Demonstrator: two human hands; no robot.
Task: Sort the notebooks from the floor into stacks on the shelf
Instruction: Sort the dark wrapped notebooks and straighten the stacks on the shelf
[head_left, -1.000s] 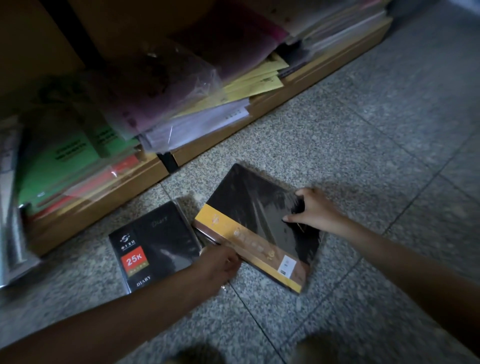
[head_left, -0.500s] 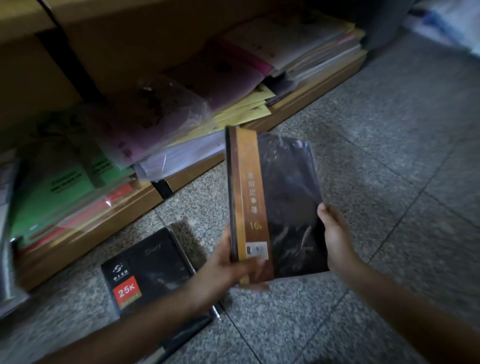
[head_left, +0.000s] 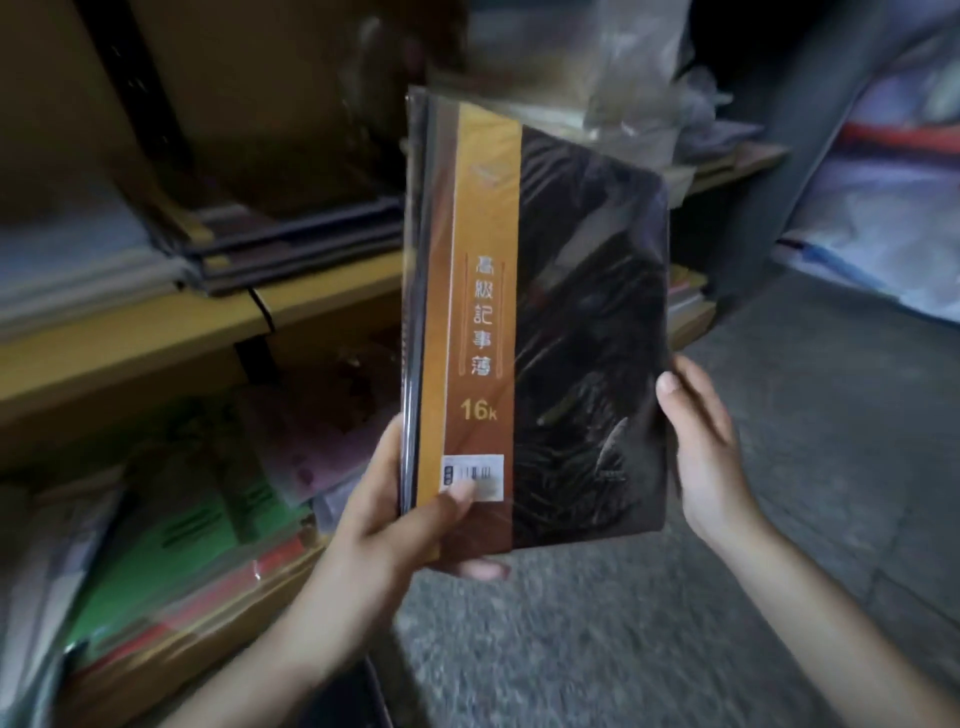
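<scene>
A black 16K notebook (head_left: 587, 332) with an orange-brown band down its left side, sealed in clear plastic, stands upright in the air in front of the shelf. My left hand (head_left: 410, 525) grips its lower left corner, thumb on the front by the barcode label. My right hand (head_left: 706, 452) holds its right edge low down, thumb on the cover. A corner of the small black diary (head_left: 353, 701) shows on the floor at the bottom, mostly hidden by my left forearm.
A wooden shelf (head_left: 156, 343) runs along the left, with dark folders (head_left: 291, 244) stacked on its upper board and green, red and pink sleeves (head_left: 208, 519) below. Grey speckled floor (head_left: 623, 649) lies to the right. Blue and white bags (head_left: 883, 182) sit far right.
The 16K notebook went from lying on the floor to upright in both hands, then rose higher toward the upper shelf. The view tilted up, and the small diary slid almost out of sight.
</scene>
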